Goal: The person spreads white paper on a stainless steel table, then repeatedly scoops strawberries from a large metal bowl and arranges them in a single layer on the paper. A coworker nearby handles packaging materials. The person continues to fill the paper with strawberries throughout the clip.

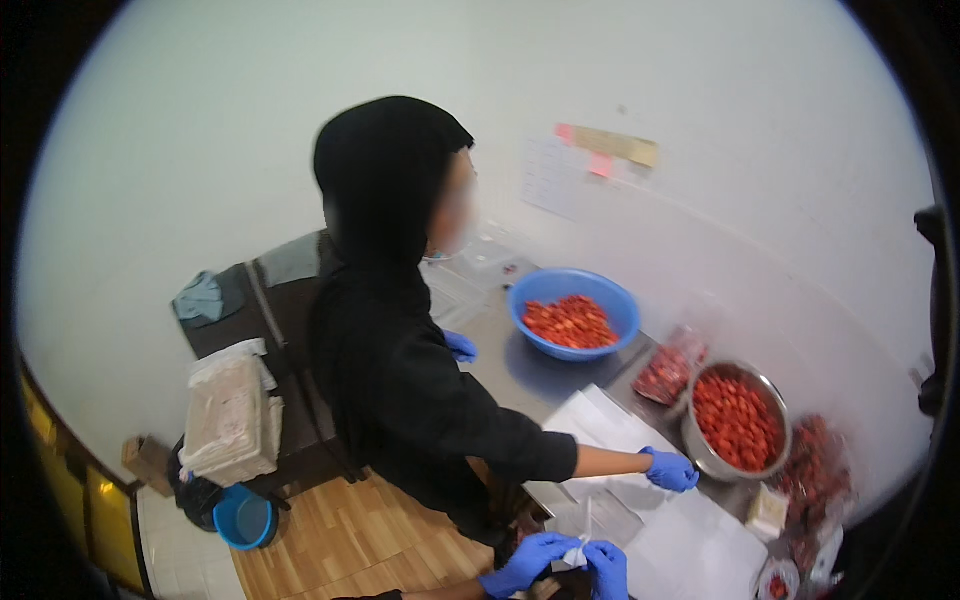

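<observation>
At the bottom of the view, my left hand (529,564) and my right hand (607,571) meet, both in blue gloves. Their fingertips pinch a small white piece (576,556) between them. It looks like thin paper or film, but its exact kind is unclear. A narrow white strip (589,517) rises just above it, and I cannot tell whether the two are joined. White sheets (694,551) cover the table beside my right hand. A clear plastic tray (611,516) lies just beyond my fingers.
A co-worker in black reaches a gloved hand (671,470) over the white sheets. Red pieces fill a steel bowl (697,446) and partly fill a blue basin (574,352). Bags of red pieces (664,375) stand along the wall. A white foam box (229,420) rests at left.
</observation>
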Tool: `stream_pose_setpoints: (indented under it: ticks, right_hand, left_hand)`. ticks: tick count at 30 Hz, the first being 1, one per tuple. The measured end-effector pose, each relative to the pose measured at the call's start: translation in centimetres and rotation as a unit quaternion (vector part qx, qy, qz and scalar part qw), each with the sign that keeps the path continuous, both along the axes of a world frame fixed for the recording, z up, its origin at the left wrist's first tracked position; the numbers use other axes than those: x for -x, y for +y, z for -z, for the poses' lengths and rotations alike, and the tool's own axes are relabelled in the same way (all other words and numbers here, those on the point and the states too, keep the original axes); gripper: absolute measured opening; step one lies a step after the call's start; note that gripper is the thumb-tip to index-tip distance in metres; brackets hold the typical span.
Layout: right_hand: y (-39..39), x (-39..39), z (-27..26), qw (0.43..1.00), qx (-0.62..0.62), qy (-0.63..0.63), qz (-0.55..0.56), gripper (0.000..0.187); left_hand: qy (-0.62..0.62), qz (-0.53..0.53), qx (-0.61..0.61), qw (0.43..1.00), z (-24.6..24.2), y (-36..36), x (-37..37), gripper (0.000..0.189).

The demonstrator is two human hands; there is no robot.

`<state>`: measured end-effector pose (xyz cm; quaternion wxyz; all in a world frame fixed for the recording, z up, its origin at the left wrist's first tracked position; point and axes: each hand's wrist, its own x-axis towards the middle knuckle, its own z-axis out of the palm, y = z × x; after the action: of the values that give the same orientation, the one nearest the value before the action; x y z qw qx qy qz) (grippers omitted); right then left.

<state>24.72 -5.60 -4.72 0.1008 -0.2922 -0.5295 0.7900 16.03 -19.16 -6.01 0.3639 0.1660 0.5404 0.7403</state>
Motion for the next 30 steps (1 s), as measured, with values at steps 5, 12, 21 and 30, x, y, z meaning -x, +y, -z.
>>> stream_pose_setpoints:
  ticks: [5,12,21,30]
  right_hand:
    - [1.5,-3.0,1.6,0.996,0.055,0.009,0.076,0.008]
    - [0.6,-6.2,0.8,0.983,-0.011,0.003,0.182,0.01]
    - [-2.1,-6.8,1.3,0.979,-0.057,0.052,0.188,0.014]
    - [-1.3,-8.6,1.3,0.987,-0.03,0.045,0.148,0.015]
  left_hand:
    - [0.049,0.009,0.124,0.991,-0.6,1.1,-0.8,0.019]
    - [0.302,0.06,0.068,0.949,0.5,1.9,-1.9,0.018]
    - [0.287,0.124,0.043,0.949,0.2,3.4,-4.1,0.022]
    - [-0.14,0.148,-0.01,0.979,0.3,3.2,-5.1,0.02]
